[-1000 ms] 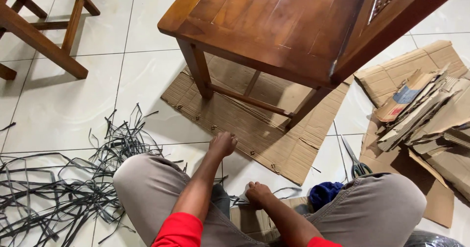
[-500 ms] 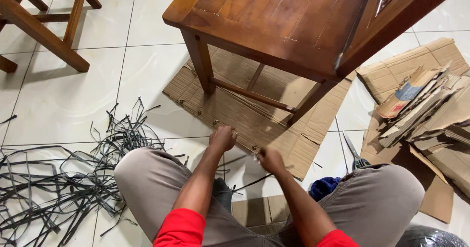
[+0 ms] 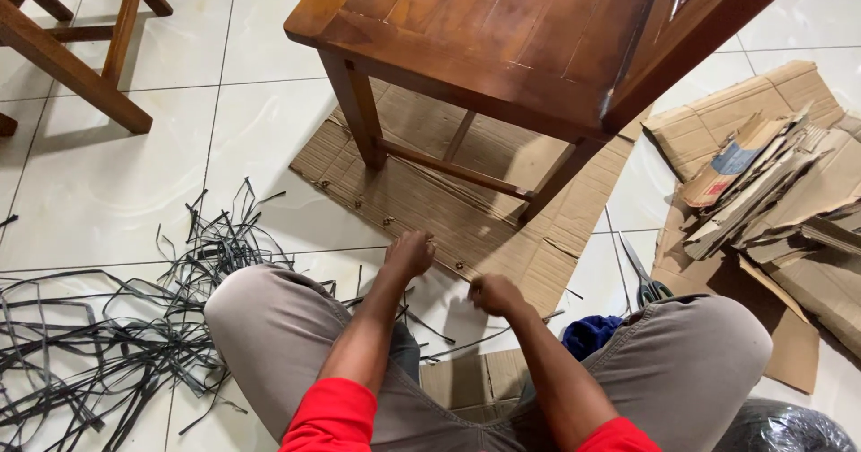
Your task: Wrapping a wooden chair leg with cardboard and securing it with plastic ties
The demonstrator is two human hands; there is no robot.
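I sit on the tiled floor with my knees apart. My left hand (image 3: 410, 253) is curled shut on the near edge of a flat cardboard sheet (image 3: 421, 196), where a row of small holes runs along the edge. My right hand (image 3: 495, 293) is a closed fist just to the right, at the same edge, and it seems to pinch a thin black strap (image 3: 502, 334) that trails across the floor below it. A wooden chair (image 3: 502, 30) stands on the sheet in front of me.
A tangle of black straps (image 3: 108, 326) lies at my left. Scissors (image 3: 641, 277) and a blue cloth (image 3: 587, 334) are by my right knee. Stacked cardboard scraps (image 3: 771, 192) sit at the right, and another wooden chair frame (image 3: 72, 66) stands at the top left.
My right hand has moved from near my lap forward to the cardboard edge. My left hand has stayed at that edge. The camera has tilted slightly.
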